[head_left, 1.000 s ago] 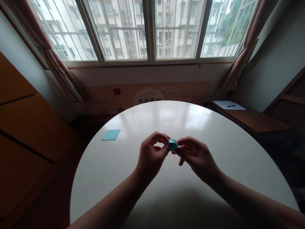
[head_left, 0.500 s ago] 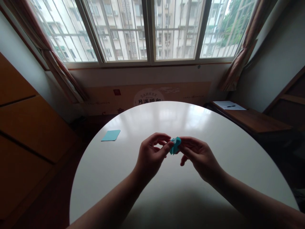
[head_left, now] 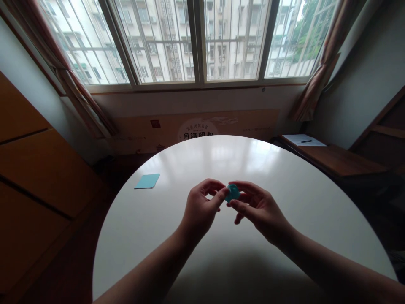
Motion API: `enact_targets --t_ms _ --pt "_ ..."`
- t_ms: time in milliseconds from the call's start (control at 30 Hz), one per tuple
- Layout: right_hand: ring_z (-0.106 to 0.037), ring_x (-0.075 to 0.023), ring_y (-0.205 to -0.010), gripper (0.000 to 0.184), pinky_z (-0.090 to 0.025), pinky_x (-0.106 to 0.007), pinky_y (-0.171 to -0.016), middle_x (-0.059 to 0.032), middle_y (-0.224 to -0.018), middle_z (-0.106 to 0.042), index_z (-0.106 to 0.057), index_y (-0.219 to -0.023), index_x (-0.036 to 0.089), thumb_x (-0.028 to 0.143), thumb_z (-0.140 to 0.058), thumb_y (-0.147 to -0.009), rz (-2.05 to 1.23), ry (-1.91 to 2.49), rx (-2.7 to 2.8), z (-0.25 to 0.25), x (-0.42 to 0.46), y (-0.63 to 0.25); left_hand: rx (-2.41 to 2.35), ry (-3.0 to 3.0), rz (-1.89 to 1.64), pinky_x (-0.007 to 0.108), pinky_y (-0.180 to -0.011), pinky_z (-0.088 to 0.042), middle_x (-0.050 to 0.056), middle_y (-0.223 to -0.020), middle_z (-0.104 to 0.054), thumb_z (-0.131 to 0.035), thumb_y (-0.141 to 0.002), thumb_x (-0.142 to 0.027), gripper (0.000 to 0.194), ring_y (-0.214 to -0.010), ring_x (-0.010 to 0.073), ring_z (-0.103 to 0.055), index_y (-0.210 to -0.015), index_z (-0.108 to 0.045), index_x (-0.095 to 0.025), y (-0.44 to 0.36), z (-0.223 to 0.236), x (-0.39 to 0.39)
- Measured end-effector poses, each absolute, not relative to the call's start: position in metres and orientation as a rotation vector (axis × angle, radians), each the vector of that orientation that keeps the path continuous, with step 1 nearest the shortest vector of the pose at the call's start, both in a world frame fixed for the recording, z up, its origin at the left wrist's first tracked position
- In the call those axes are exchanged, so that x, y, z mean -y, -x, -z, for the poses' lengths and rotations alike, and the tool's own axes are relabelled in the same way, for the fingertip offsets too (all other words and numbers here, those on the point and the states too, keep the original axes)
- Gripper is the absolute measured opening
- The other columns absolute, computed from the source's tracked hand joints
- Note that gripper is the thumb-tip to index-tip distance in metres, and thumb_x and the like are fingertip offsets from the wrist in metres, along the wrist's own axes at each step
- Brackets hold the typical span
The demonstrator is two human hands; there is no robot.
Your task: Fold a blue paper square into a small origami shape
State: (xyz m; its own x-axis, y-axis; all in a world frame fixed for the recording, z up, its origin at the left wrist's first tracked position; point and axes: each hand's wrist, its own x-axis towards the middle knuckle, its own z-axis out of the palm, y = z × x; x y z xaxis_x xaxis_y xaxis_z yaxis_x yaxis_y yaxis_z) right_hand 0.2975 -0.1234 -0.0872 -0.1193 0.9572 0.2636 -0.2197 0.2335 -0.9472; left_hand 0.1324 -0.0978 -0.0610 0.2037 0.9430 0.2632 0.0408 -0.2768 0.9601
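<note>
A small folded piece of teal paper (head_left: 233, 192) is held up between my two hands, above the middle of the white round table (head_left: 202, 253). My left hand (head_left: 202, 200) pinches its left side between thumb and fingers. On the other side, the thumb and fingertips of my right hand (head_left: 259, 207) grip the paper at its top and lower right edges. Parts of the folds are covered by my fingertips. A flat stack of light teal paper squares (head_left: 147, 181) lies on the table's left part, apart from both hands.
Beyond the table's far edge, a printed cardboard panel (head_left: 247, 120) stands below the barred window. To the right, a wooden side table (head_left: 351, 162) holds a white sheet (head_left: 300, 140) with a pen (head_left: 306, 141) on it. Orange-brown cabinets (head_left: 38, 169) stand at the left.
The folded paper has turned and now shows a broader, flatter face. My right hand has shifted left, its thumb moving down to the paper's lower edge; my left hand keeps its pinch.
</note>
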Motion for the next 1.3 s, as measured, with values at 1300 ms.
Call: enact_targets --t_ms 1300 --pt "-0.057 -0.0134 -0.063 0.038 -0.054 -0.023 -0.043 -0.0009 -0.081 -0.063 -0.061 -0.119 0.02 0.02 -0.071 -0.083 -1.248 0.822 1.241 0.084 0.125 -0.294 -1.037 -2.018 -1.216 0.023 -0.055 -0.051 0.003 -0.088 -0.071 -0.055 -0.09 -0.021 0.018 -0.075 0.0157 -0.066 -0.1 -0.07 -0.018 -0.132 0.06 0.105"
